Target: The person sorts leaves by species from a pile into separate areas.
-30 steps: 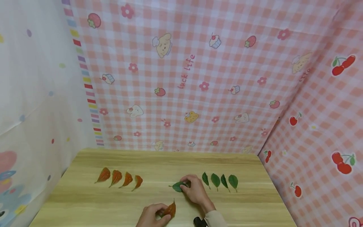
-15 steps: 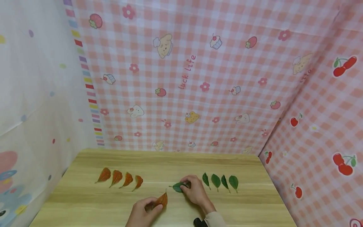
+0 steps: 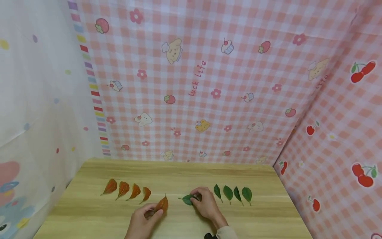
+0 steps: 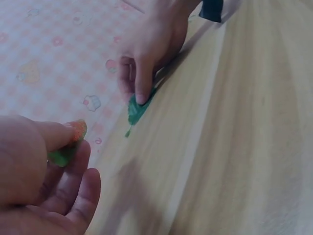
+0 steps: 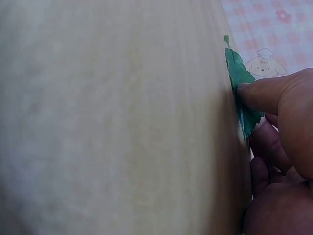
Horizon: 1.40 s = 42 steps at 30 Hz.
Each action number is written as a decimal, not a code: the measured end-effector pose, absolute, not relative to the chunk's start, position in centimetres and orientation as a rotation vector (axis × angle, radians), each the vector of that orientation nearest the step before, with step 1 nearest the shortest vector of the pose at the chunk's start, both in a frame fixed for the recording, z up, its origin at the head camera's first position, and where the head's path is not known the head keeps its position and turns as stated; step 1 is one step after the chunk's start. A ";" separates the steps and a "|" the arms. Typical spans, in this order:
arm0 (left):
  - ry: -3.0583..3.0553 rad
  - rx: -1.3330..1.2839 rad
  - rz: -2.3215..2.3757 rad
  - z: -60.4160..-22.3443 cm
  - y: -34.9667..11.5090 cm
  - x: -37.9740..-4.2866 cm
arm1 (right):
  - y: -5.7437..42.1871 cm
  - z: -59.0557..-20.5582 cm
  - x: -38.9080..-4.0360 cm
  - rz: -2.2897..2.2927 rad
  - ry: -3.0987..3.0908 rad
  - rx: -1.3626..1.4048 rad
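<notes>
My left hand (image 3: pixel 144 219) pinches an orange-brown leaf (image 3: pixel 162 205) between thumb and fingers, its stem pointing up. In the left wrist view that leaf (image 4: pixel 78 129) is mostly covered by the fingers, and a green patch shows below the thumb. My right hand (image 3: pixel 206 203) pinches a green leaf (image 3: pixel 187 199) with a toothed edge, its stem towards the left. The right wrist view shows the thumb on this green leaf (image 5: pixel 242 81), just at the tabletop. The two held leaves are apart.
On the wooden table (image 3: pixel 119 222), several orange-brown leaves (image 3: pixel 123 189) lie in a row at the left. Several green leaves (image 3: pixel 228 193) form a row at the right. A pink checked cloth (image 3: pixel 191 109) hangs behind the table.
My left hand has moved left and away from me with the orange-brown leaf, towards the orange-brown row. My right hand stays in place with the green leaf.
</notes>
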<state>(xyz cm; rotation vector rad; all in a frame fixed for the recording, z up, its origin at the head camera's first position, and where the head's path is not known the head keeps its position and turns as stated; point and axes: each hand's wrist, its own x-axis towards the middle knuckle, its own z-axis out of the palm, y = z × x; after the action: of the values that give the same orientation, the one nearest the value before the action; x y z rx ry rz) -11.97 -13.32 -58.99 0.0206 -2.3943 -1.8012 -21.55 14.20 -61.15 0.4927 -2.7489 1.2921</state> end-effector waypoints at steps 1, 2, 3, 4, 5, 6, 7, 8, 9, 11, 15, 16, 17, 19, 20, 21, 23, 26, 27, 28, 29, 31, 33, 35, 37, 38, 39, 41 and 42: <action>-2.400 0.027 -1.790 -58.9 -13.4 -12.0 | 14.2 -61.2 -21.5 1.288 -2.749 0.492; -2.406 0.035 -1.780 -58.7 -13.6 -12.0 | 14.2 -61.2 -21.5 1.288 -2.747 0.492; -2.412 0.045 -1.772 -58.6 -13.7 -12.1 | 14.2 -61.2 -21.5 1.288 -2.746 0.490; -2.416 0.057 -1.768 -58.5 -13.8 -12.1 | 14.1 -61.2 -21.6 1.286 -2.743 0.491; -2.421 0.071 -1.767 -58.3 -13.9 -12.2 | 14.1 -61.2 -21.6 1.286 -2.741 0.491; -2.422 0.086 -1.772 -58.2 -14.0 -12.3 | 14.1 -61.2 -21.6 1.286 -2.738 0.492; -2.422 0.102 -1.776 -58.0 -14.0 -12.4 | 14.1 -61.2 -21.6 1.291 -2.740 0.485; -2.418 0.117 -1.778 -57.9 -14.1 -12.5 | 14.1 -61.2 -21.6 1.293 -2.738 0.485; -2.422 0.133 -1.771 -57.7 -14.1 -12.6 | 14.1 -61.3 -21.6 1.289 -2.733 0.495; -2.416 0.166 -1.780 -57.3 -14.2 -12.7 | 14.1 -61.3 -21.6 1.294 -2.733 0.498; -2.394 0.236 -1.818 -56.5 -14.3 -12.9 | 14.1 -61.2 -21.5 1.310 -2.742 0.494; -2.383 0.247 -1.837 -56.4 -14.3 -12.9 | 14.1 -61.2 -21.5 1.317 -2.748 0.485; -2.371 0.255 -1.849 -56.2 -14.3 -13.0 | 14.1 -61.2 -21.5 1.318 -2.749 0.484; -2.353 0.269 -1.873 -56.1 -14.3 -13.1 | 14.1 -61.2 -21.4 1.322 -2.751 0.480; -2.341 0.276 -1.889 -56.0 -14.3 -13.1 | 14.1 -61.2 -21.4 1.324 -2.750 0.477; -2.335 0.283 -1.899 -56.0 -14.3 -13.1 | 14.1 -61.2 -21.4 1.325 -2.749 0.473; -2.316 0.297 -1.922 -56.0 -14.3 -13.2 | 14.1 -61.3 -21.3 1.325 -2.745 0.471; -2.294 0.311 -1.956 -56.0 -14.4 -13.3 | 14.1 -61.4 -21.4 1.324 -2.737 0.469; -2.286 0.308 -1.966 -56.0 -14.4 -13.3 | 14.1 -61.5 -21.4 1.326 -2.734 0.470; -2.277 0.305 -1.978 -56.0 -14.4 -13.4 | 14.1 -61.5 -21.4 1.327 -2.732 0.470; -2.273 0.302 -1.984 -56.1 -14.3 -13.4 | 14.1 -61.5 -21.4 1.329 -2.730 0.471; -2.264 0.307 -2.004 -56.1 -14.3 -13.5 | 14.1 -61.5 -21.4 1.338 -2.725 0.473; -2.264 0.317 -2.011 -56.1 -14.3 -13.6 | 14.1 -61.5 -21.4 1.339 -2.727 0.473; -2.268 0.339 -2.015 -56.2 -14.2 -13.8 | 14.0 -61.5 -21.4 1.340 -2.728 0.474; -2.264 0.351 -2.022 -56.2 -14.2 -13.9 | 14.0 -61.5 -21.4 1.341 -2.731 0.470; -2.261 0.349 -2.025 -56.3 -14.1 -14.0 | 14.0 -61.5 -21.4 1.343 -2.731 0.469; -2.258 0.346 -2.030 -56.3 -14.1 -14.1 | 14.0 -61.5 -21.4 1.345 -2.733 0.466; -2.258 0.327 -2.025 -56.5 -14.0 -14.2 | 14.0 -61.4 -21.3 1.352 -2.731 0.461; -2.260 0.314 -2.018 -56.6 -14.0 -14.2 | 14.0 -61.4 -21.3 1.349 -2.732 0.459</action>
<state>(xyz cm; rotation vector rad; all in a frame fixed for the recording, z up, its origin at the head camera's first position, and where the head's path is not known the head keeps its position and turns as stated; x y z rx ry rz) -14.23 -13.99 -56.62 0.3138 -2.2605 -2.0177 -21.33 13.98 -61.38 0.4592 -2.7319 1.3494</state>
